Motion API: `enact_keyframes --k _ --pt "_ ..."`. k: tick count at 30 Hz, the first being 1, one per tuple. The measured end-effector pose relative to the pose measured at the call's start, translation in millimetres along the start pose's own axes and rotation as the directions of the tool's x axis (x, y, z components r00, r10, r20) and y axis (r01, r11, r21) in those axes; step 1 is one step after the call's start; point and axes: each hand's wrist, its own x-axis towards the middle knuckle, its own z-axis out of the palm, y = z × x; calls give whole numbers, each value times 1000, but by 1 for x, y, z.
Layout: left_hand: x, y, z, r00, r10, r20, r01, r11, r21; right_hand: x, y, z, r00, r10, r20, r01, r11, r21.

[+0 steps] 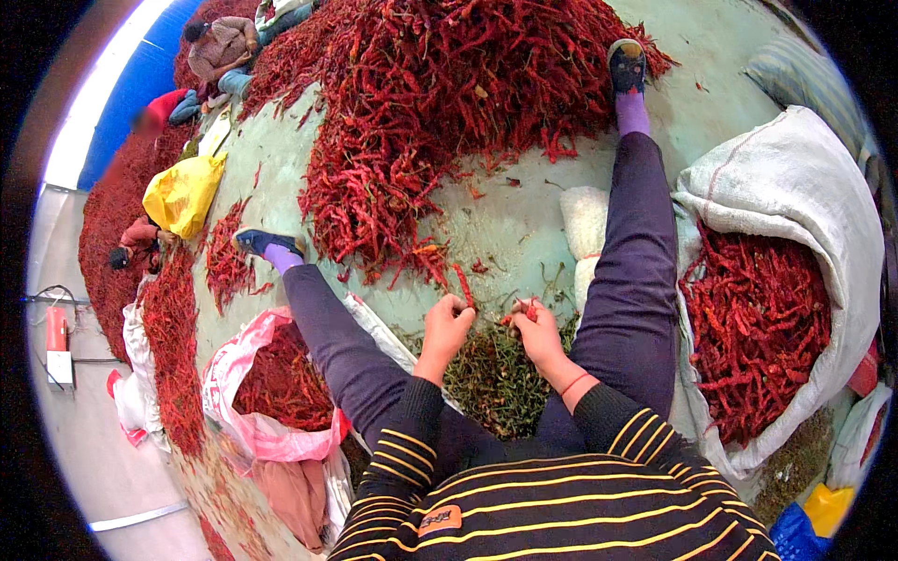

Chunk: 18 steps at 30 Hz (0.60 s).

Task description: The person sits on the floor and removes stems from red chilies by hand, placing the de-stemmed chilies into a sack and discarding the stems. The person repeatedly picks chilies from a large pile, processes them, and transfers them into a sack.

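Note:
Between my outstretched legs, my left hand (447, 329) pinches a dried red chili pepper (463, 284), which points up and away from the fingers. A short gap to its right, my right hand (544, 336) has its fingers curled around red chili peppers (531, 310); how many is hard to tell. Below both hands lies a heap of greenish-brown chili stems (501, 386). Just beyond the hands, the edge of a large pile of dried red chilies (421, 161) spreads over the pale green floor (491, 224).
At my right stands a white woven sack (793, 168) full of red chilies. A pink-and-white sack (242, 379) with chilies sits by my left leg. A rolled white sack (586, 224) lies beside my right leg. Other people (221, 45) sit among chilies at the far left, near a yellow bag (186, 193).

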Motion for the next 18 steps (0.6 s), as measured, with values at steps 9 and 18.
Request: enact_keyframes --k 9,18 --pt "-71 18 6 938 135 320 -117 990 -75 -17 -30 3 980 -116 159 155 953 -260" --pt "-28 18 6 972 -106 209 206 814 -544 -23 -31 10 942 -46 332 181 905 -386"
